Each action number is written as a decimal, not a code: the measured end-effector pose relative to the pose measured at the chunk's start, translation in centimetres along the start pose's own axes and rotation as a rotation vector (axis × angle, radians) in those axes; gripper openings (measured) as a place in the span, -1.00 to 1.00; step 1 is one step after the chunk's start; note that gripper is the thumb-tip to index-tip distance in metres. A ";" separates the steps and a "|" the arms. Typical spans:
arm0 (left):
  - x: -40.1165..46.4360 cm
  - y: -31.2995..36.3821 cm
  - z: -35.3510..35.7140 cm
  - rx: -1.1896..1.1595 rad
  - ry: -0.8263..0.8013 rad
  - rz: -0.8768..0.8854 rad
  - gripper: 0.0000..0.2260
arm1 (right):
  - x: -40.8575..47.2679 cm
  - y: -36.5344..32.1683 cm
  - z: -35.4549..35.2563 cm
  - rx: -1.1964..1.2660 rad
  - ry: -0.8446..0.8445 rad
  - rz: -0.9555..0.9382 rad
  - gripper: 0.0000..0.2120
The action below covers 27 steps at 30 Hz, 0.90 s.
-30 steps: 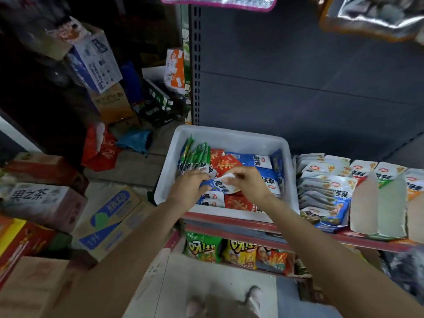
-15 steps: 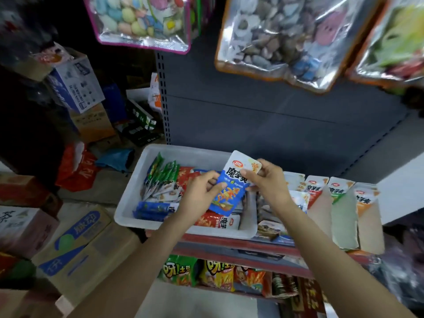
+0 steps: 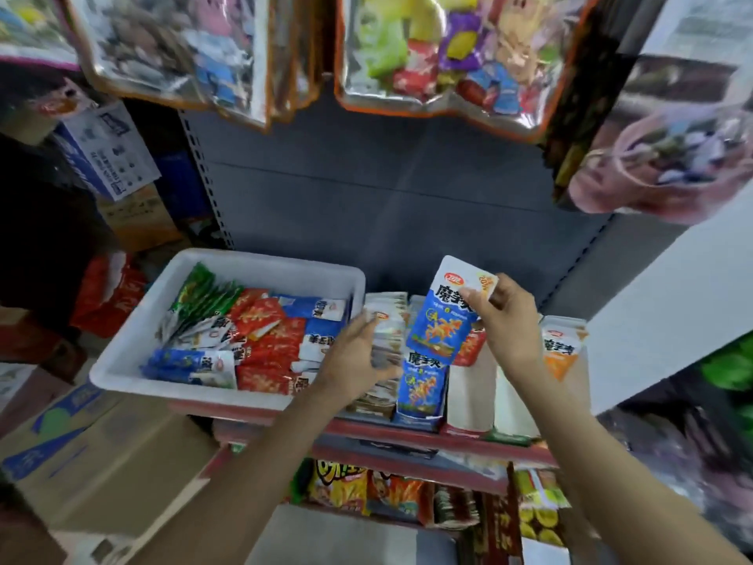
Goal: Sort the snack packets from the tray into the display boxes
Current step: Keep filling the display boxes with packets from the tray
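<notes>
A white tray [image 3: 130, 352] on the shelf holds several green, red and blue snack packets. My right hand [image 3: 507, 320] pinches the top corner of a blue and white packet [image 3: 444, 316] and holds it upright above the display boxes. Under it a display box [image 3: 421, 418] shows a matching blue packet at its front. My left hand [image 3: 358, 356] hovers with fingers spread over the silver packets [image 3: 387, 320] in the box just right of the tray, holding nothing. Further right stand boxes with a red packet [image 3: 470, 348] and an orange packet [image 3: 564, 356].
Big clear bags of sweets [image 3: 432, 51] hang overhead. The red shelf edge [image 3: 448, 440] runs below the boxes, with chip bags [image 3: 366, 487] on the lower shelf. Cardboard cartons [image 3: 93, 454] are stacked at the left. A white wall [image 3: 668, 295] stands at the right.
My right hand lifted the blue packet out of the tray and carried it right, over the display boxes. My left hand let go of it and moved to the silver packets.
</notes>
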State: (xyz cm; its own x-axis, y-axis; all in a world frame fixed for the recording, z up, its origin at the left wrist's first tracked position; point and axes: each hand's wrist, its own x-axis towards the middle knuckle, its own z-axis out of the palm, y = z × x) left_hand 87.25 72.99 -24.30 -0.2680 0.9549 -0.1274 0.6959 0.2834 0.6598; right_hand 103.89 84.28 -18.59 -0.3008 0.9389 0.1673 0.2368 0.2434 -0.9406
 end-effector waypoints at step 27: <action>-0.2 0.0 0.8 -0.115 0.125 -0.095 -0.26 | -2.7 2.5 1.6 -1.000 -0.450 -0.201 -0.52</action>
State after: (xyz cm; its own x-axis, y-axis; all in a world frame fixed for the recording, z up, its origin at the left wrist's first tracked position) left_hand 87.79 72.87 -24.87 -0.4148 0.9039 -0.1048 0.5849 0.3531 0.7302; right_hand 103.87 81.97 -21.87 -0.6766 0.7360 -0.0237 0.7227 0.6576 -0.2126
